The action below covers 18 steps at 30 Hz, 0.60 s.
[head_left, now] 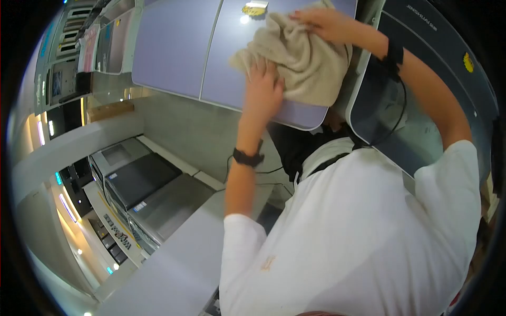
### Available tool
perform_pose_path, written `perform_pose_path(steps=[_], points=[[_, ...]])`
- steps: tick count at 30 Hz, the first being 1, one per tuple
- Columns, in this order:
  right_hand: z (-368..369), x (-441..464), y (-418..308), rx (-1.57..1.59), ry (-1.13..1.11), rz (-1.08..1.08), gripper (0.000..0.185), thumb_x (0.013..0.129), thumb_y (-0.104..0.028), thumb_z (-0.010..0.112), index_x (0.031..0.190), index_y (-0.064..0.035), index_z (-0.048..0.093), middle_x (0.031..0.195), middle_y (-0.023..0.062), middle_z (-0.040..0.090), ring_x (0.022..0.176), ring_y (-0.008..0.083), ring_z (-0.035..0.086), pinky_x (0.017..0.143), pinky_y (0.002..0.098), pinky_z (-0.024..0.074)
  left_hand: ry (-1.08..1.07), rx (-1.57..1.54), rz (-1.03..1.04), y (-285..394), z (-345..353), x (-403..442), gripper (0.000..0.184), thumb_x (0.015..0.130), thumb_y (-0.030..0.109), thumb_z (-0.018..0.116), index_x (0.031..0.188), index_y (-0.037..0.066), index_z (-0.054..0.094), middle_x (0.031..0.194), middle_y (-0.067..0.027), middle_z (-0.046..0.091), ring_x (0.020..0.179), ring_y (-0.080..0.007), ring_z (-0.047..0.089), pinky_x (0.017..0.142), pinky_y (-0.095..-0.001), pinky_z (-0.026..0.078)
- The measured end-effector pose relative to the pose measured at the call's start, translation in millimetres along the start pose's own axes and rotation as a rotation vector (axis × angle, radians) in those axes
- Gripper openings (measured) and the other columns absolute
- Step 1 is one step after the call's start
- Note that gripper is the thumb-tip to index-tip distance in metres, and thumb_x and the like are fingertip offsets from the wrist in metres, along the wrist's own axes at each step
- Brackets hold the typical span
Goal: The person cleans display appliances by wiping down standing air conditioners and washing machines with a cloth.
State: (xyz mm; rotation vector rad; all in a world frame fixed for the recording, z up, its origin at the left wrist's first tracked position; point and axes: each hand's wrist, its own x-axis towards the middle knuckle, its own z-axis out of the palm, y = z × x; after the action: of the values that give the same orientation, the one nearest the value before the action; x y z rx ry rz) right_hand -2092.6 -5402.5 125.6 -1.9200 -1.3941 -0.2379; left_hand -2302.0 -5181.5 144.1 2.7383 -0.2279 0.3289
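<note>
A crumpled beige cloth [308, 66] lies bunched on a glossy lavender panel [168, 45] with a pale trim edge. My left hand [262, 89] presses on the cloth's near left side, its fingers bent over the fabric. At the cloth's far right part, my right hand [327, 23] has its fingers closed on a fold. Both wrists wear dark bands. Part of the panel's right side is hidden beneath the cloth. A yellow sticker [254, 10] shows on the panel beyond the cloth.
A dark appliance [448, 39] with a yellow sticker stands close on the right. Grey and black appliances [145, 179] stand at lower left, beside a pale surface [174, 263]. Display shelves [68, 37] line the far left. A thin dark cable hangs near my right arm.
</note>
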Motion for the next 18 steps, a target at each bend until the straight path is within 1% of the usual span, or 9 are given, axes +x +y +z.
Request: perform_pose_path(steps=[3, 4, 7, 9, 10, 12, 15, 16, 18], points=[[1.5, 33.4, -14.4, -0.164, -0.101, 0.057, 0.034, 0.084, -0.009, 0.058, 0.116, -0.0004, 0.066, 0.117, 0.0247, 0.066, 0.107, 0.0414, 0.064, 0.097, 0.0478, 0.0499, -0.001, 0.022, -0.04, -31.3, -1.3, 29.2, 0.059, 0.09, 0.022, 0.063, 0.141, -0.005, 0.053, 0.15, -0.0327, 0.045, 0.138, -0.0567, 0.04, 0.115, -0.0609, 0.036], [5.3, 45.2, -27.1, -0.129, -0.192, 0.174, 0.049, 0.082, -0.011, 0.063, 0.13, -0.0019, 0.06, 0.122, 0.0254, 0.065, 0.114, 0.0411, 0.061, 0.099, 0.0452, 0.0502, 0.012, 0.04, -0.053, -34.8, 2.8, 40.5, 0.06, 0.09, 0.021, 0.063, 0.143, -0.004, 0.051, 0.15, -0.0328, 0.045, 0.138, -0.0571, 0.04, 0.114, -0.0605, 0.037], [28.9, 57.9, -69.4, -0.194, -0.379, 0.271, 0.03, 0.096, -0.011, 0.059, 0.124, -0.0036, 0.058, 0.145, 0.0226, 0.056, 0.14, 0.039, 0.049, 0.114, 0.0448, 0.0433, -0.221, 0.033, -0.241, -36.0, 9.5, 70.3, 0.058, 0.091, 0.019, 0.06, 0.144, -0.003, 0.051, 0.15, -0.0303, 0.046, 0.137, -0.0555, 0.042, 0.112, -0.0596, 0.039], [45.3, 45.8, -70.4, -0.068, -0.319, 0.303, 0.026, 0.088, -0.012, 0.066, 0.112, -0.0029, 0.06, 0.124, 0.0245, 0.064, 0.132, 0.0422, 0.053, 0.11, 0.0473, 0.0445, 0.035, 0.038, -0.075, -27.7, 12.2, 60.6, 0.055, 0.091, 0.016, 0.06, 0.142, -0.004, 0.053, 0.148, -0.0288, 0.048, 0.137, -0.0544, 0.043, 0.111, -0.0593, 0.041], [44.9, 40.9, -71.3, -0.052, -0.268, 0.192, 0.026, 0.087, -0.01, 0.065, 0.112, -0.0026, 0.06, 0.123, 0.0246, 0.064, 0.132, 0.0426, 0.053, 0.11, 0.0484, 0.0441, 0.148, 0.043, -0.007, -23.9, 8.9, 42.2, 0.054, 0.09, 0.015, 0.06, 0.14, -0.004, 0.054, 0.148, -0.028, 0.049, 0.137, -0.0538, 0.043, 0.11, -0.0591, 0.041], [50.6, 18.0, -81.8, 0.005, -0.192, 0.009, 0.027, 0.084, -0.006, 0.064, 0.111, -0.002, 0.06, 0.121, 0.0249, 0.064, 0.132, 0.0434, 0.053, 0.11, 0.0504, 0.0434, 0.115, 0.021, -0.045, -16.3, -10.2, 2.6, 0.052, 0.089, 0.013, 0.061, 0.139, -0.003, 0.056, 0.147, -0.0269, 0.05, 0.136, -0.0523, 0.045, 0.11, -0.0577, 0.042], [53.6, 18.9, -121.7, 0.057, -0.266, 0.067, 0.025, 0.089, -0.003, 0.058, 0.114, -0.0008, 0.057, 0.13, 0.0248, 0.062, 0.14, 0.0433, 0.047, 0.117, 0.0501, 0.0407, 0.094, -0.003, -0.098, -6.9, -23.9, -35.1, 0.052, 0.088, 0.011, 0.062, 0.138, -0.002, 0.057, 0.146, -0.0263, 0.051, 0.135, -0.05, 0.046, 0.11, -0.0557, 0.041], [66.3, 24.0, -128.1, 0.047, -0.281, 0.016, 0.026, 0.088, -0.002, 0.058, 0.114, -0.0001, 0.057, 0.13, 0.0245, 0.062, 0.14, 0.043, 0.047, 0.118, 0.0497, 0.0404, 0.101, 0.004, -0.117, -10.4, -29.3, -42.3, 0.053, 0.088, 0.011, 0.062, 0.139, -0.001, 0.057, 0.146, -0.0263, 0.051, 0.135, -0.0492, 0.047, 0.111, -0.0551, 0.041], [92.6, 39.5, -137.8, 0.018, -0.31, -0.091, 0.027, 0.087, -0.001, 0.059, 0.113, 0.0014, 0.057, 0.13, 0.024, 0.062, 0.141, 0.0424, 0.047, 0.118, 0.0491, 0.0399, 0.086, -0.077, -0.253, -23.0, -35.7, -52.1, 0.052, 0.089, 0.01, 0.061, 0.139, -0.001, 0.057, 0.145, -0.0262, 0.052, 0.136, -0.0474, 0.046, 0.112, -0.0545, 0.039]])
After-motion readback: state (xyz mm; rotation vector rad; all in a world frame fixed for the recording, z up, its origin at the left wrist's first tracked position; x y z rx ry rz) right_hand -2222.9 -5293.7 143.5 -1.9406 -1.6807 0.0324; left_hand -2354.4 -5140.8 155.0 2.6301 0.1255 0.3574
